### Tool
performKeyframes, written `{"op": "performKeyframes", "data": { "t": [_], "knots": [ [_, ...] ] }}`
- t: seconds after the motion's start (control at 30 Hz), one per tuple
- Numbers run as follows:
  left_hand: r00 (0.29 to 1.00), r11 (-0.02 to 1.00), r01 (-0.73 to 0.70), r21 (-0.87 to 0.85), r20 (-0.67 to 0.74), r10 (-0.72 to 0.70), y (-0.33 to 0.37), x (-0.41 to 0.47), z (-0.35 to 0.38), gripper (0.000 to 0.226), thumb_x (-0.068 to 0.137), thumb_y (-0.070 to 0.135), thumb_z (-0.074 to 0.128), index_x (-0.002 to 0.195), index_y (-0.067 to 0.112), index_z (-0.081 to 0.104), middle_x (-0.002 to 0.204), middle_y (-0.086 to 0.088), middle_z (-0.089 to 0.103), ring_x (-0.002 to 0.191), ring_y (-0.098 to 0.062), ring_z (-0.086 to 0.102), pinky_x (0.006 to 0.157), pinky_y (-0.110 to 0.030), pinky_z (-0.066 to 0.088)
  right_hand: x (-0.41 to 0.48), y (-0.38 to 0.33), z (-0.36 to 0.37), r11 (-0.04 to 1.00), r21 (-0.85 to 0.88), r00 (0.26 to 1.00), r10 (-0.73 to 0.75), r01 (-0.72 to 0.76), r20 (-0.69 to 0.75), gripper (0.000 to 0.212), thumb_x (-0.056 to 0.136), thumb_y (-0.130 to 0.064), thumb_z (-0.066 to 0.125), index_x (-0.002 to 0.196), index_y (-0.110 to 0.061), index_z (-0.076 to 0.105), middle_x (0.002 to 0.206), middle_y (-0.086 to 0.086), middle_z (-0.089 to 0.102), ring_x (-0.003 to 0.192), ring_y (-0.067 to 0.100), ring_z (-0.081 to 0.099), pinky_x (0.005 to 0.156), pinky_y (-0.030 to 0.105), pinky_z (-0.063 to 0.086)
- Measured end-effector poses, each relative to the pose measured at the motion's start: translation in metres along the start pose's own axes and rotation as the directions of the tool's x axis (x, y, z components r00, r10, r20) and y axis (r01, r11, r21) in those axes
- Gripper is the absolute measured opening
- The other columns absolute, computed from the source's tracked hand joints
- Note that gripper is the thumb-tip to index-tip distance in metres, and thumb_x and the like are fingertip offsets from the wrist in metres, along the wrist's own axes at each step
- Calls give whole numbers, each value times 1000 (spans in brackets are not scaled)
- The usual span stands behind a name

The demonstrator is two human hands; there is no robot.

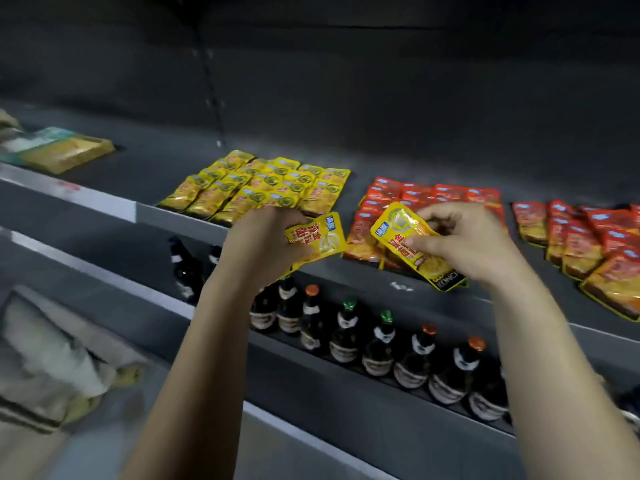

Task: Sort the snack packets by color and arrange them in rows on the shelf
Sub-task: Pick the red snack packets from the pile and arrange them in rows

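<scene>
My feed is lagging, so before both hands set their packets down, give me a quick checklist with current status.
1. Left hand grips left yellow packet: ok.
2. Right hand grips right yellow packet: ok.
3. Both match the yellow rows: ok.
4. Right yellow packet over the yellow rows: not ok, it hangs in front of the red rows.
5. Free slot at yellow rows' front edge: cannot tell, left hand hides it.

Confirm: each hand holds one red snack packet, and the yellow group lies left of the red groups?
Not red: in the head view the left hand holds a yellow snack packet, and the right hand another yellow packet. The yellow group does lie left of the red groups.
</scene>
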State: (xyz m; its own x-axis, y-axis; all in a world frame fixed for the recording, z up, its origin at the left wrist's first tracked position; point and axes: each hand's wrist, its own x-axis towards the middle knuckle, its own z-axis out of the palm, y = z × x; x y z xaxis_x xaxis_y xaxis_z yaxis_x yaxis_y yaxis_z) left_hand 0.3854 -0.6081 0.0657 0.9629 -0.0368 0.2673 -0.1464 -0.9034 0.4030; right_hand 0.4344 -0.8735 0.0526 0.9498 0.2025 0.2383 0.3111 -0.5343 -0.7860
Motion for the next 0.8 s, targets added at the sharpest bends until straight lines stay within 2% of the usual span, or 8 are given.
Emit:
{"op": "performKeyframes", "data": {
  "t": [0.13,0.27,0.33,0.4,0.43,0.53,0.67,0.8],
  "knots": [
    [1000,1000,-1,20,-25,2,-33,0,-12,31,78,29,75,108,22,70,94,-5,69,90,-31,61,72,-35,48,11,-18,34,999,-47,1000,-15,15,-4,19,70,-15,84,79,-27,73,84,5,73,84,27,68,80,49,54],
    [999,999,-26,35,-42,28,-54,9,-14,34,79,28,75,112,20,70,98,-7,69,92,-32,61,70,-32,43,22,-28,50,998,-67,1000,-9,9,2,19,71,-19,84,85,-26,75,83,2,74,81,27,70,78,51,55],
    [998,999,-37,37,-56,39,-61,15,-13,34,78,28,75,111,20,70,99,-8,70,94,-33,61,73,-35,47,30,-31,53,996,-88,1000,-15,16,10,17,72,-18,84,83,-27,74,80,-1,72,76,20,69,76,46,56],
    [998,998,-41,43,-52,43,-66,23,-11,36,78,27,75,113,20,70,103,-9,70,99,-33,60,78,-38,49,37,-35,54,994,-110,1000,-20,21,13,18,73,-17,83,80,-30,72,75,-6,69,67,7,63,72,35,55],
    [998,998,-46,47,-48,48,-69,27,-11,38,78,27,76,114,19,70,106,-9,70,101,-33,60,79,-37,48,41,-36,56,992,-120,1000,-24,25,6,19,73,-18,83,82,-30,72,77,-6,69,67,7,62,72,34,54],
    [996,996,-63,56,-63,66,-78,41,-11,39,78,27,76,115,18,69,108,-9,70,102,-33,60,78,-36,46,53,-40,62,992,-125,1000,-21,20,-7,20,72,-20,83,90,-25,75,85,1,73,74,16,65,76,40,56],
    [990,994,-95,56,-96,100,-94,58,-14,33,77,26,77,108,16,71,98,-12,70,93,-35,60,71,-34,43,67,-43,73,992,-126,1000,10,-10,4,20,73,-20,83,91,-24,76,84,-2,73,74,14,67,78,44,57],
    [987,993,-116,-9,-113,114,-113,80,-14,41,77,29,77,116,17,69,105,-8,70,93,-28,62,73,-31,42,79,-44,89,993,-99,997,65,-68,-30,16,75,-16,81,90,-18,74,83,-4,74,77,13,69,82,43,56]
  ]
}}
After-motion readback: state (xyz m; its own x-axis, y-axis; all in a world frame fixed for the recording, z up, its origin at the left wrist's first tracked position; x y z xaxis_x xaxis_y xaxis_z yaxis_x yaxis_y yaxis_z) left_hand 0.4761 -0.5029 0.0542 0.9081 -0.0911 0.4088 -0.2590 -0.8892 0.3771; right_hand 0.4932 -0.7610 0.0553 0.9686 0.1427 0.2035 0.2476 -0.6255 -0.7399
